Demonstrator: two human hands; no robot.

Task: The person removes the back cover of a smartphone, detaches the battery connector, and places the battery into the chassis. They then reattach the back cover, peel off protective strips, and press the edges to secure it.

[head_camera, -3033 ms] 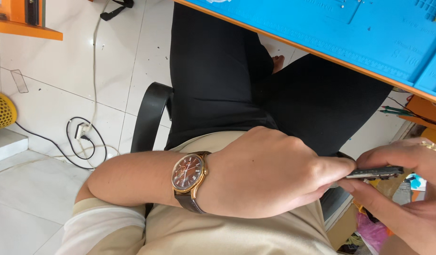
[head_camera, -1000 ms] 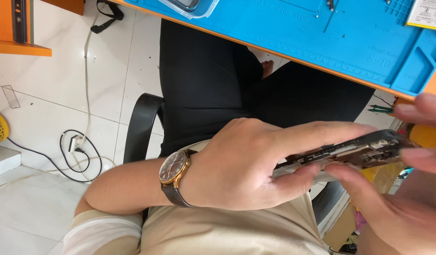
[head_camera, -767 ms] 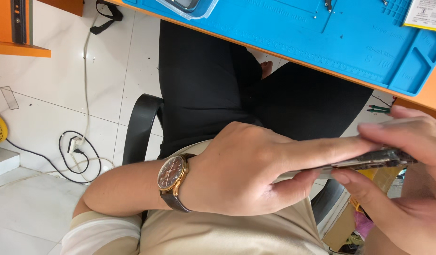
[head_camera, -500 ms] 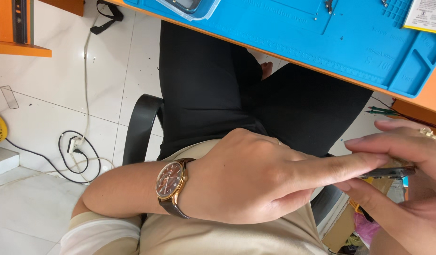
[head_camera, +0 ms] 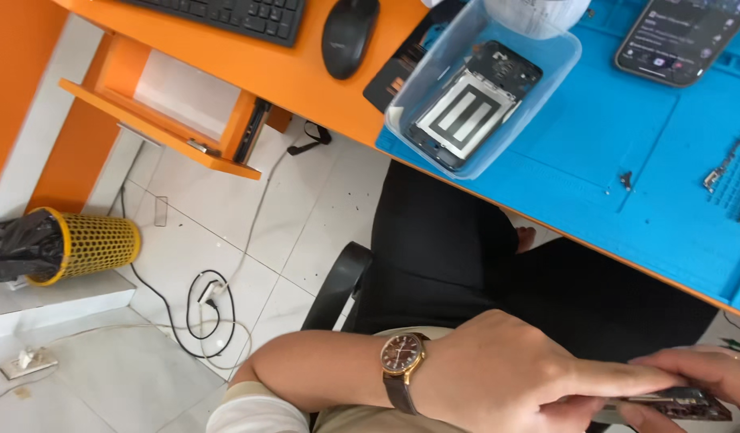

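My left hand, with a brown watch on its wrist, reaches to the right over my lap and pinches the edge of a thin dark phone body held flat. At the frame's lower right corner my right hand grips the same phone body from the other side, fingers above and below it. Most of the phone body is hidden by the fingers. Both hands are below the desk edge, above black trousers.
A blue work mat covers the orange desk. It carries a clear plastic tray with a stripped phone frame, a smartphone and a small screw. A mouse, keyboard, open drawer, yellow bin and floor cables lie left.
The view has tilted up, so the desk top, tray and drawer now show and my hands sit at the bottom edge. Both hands still hold the phone body.
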